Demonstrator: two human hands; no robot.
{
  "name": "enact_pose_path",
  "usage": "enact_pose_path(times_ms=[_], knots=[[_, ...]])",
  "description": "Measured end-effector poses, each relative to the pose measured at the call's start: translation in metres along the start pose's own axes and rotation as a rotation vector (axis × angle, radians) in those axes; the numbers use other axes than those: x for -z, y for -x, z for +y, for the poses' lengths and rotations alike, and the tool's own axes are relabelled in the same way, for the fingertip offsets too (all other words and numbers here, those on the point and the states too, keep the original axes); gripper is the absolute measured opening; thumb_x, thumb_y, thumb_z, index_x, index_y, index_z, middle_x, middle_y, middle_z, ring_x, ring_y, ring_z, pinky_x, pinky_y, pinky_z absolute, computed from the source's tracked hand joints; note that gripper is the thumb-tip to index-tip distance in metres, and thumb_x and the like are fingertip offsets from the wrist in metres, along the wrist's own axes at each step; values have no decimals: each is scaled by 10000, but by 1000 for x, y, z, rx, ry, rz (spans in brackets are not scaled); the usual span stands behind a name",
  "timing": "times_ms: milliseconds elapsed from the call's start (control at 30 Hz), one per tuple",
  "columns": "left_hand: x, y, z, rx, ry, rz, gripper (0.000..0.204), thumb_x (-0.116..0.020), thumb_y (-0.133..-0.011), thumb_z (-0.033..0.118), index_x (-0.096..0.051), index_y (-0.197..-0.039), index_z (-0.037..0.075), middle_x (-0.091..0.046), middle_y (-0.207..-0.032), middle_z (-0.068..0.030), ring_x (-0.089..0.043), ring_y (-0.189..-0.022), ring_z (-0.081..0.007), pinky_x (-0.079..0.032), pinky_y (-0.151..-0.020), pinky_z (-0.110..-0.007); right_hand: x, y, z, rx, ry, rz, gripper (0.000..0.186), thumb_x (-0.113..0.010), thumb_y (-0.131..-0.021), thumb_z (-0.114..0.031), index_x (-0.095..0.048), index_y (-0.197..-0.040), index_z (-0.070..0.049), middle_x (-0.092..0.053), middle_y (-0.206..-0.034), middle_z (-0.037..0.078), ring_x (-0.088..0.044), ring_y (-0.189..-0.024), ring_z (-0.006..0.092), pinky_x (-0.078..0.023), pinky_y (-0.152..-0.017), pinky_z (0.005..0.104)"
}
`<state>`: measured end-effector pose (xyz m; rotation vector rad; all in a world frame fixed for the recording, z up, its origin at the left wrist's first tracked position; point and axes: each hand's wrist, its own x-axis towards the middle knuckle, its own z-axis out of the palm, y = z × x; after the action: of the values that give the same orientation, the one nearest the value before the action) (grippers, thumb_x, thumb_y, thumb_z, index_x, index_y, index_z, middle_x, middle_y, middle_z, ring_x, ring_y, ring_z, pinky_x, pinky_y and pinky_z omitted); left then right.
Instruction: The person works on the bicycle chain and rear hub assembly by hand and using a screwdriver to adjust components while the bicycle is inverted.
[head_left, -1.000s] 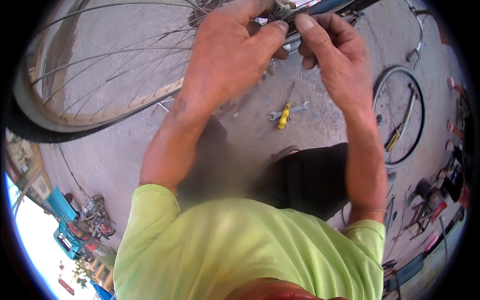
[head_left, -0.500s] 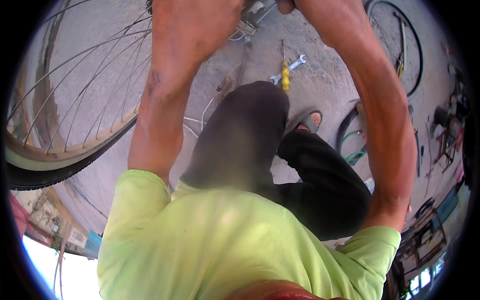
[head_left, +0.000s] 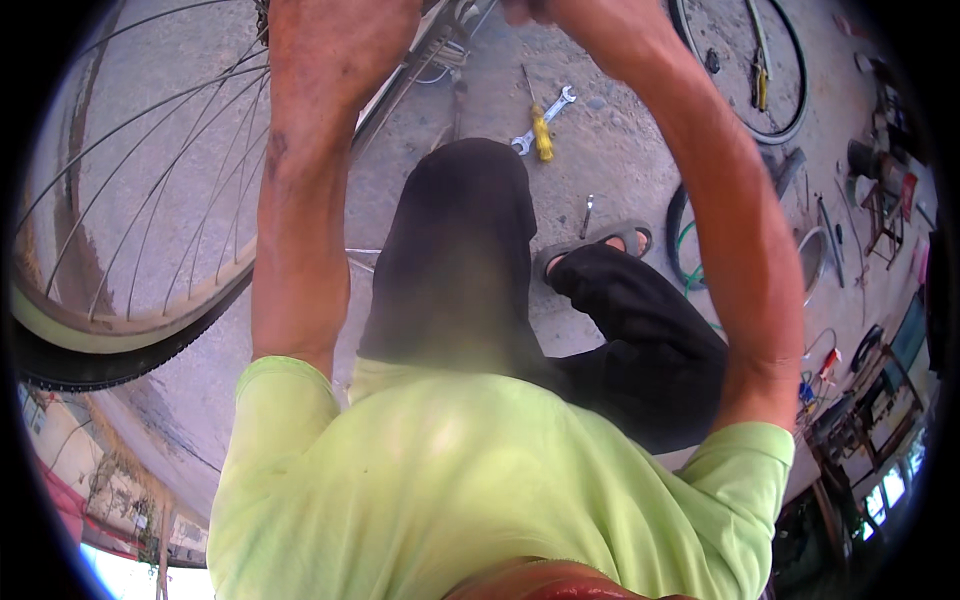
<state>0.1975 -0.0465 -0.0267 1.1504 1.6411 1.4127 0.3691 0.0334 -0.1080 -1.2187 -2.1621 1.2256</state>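
**Both hands up at the bike frame, grip out of view**

I see both arms raised to the far edge. Left hand point(head_left: 345, 30) is mostly cut off by the top rim; right hand point(head_left: 560, 12) barely shows, just its heel. I cannot tell how far either hand is closed or what it holds: the fingers are out of the picture.

Work item: the bicycle frame part point(head_left: 440, 35) at the far centre, a pale tube with small metal fittings, running between the two hands. Left hand looks touching or just beside it; contact itself is hidden. The spoked wheel point(head_left: 130, 210) with its black tyre fills the left side, near the left forearm.

Tools on the concrete ground point(head_left: 610, 150), all untouched: yellow-handled screwdriver point(head_left: 541, 128) lying across a spanner point(head_left: 545, 118), far centre, just past my knee. A small metal tool point(head_left: 586, 215) lies next to the sandal point(head_left: 598, 243). A loose tyre point(head_left: 750, 70) sits far right, well apart.

Progress, my judgement: mid-job. Wheel looks mounted, hands busy at the frame fittings, tools down. What's finished versus left I can't read from here.
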Motion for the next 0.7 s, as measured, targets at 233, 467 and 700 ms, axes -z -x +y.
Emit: enact_pose_path(times_ms=[233,467,700], knots=[[8,-1,-1,138,-125,-58,415,-639,-924,70,-609,-1325,-32,-739,-983,-139,-716,-827,-156,-559,-717,-268,-57,127,194,-589,313,-146,494,-708,-874,-450,-723,-1076,1,-739,-951,238,-715,-934,401,-557,-824,475],[20,-4,-20,60,-188,-59,503,-649,-926,194,-577,-1356,-56,-773,-852,-131,-717,-774,-144,-543,-716,-294,-115,271,281,-888,534,-425,499,-724,-848,-452,-729,-1044,8,-730,-1048,282,-699,-1066,426,-541,-935,506],[16,-5,-14,70,-139,-88,540,-645,-924,136,-518,-1377,-130,-738,-878,-189,-730,-738,-216,-564,-672,-341,-151,277,276,-886,452,-107,440,-729,-857,-396,-689,-1037,3,-722,-1052,278,-678,-1034,483,-535,-913,549]])
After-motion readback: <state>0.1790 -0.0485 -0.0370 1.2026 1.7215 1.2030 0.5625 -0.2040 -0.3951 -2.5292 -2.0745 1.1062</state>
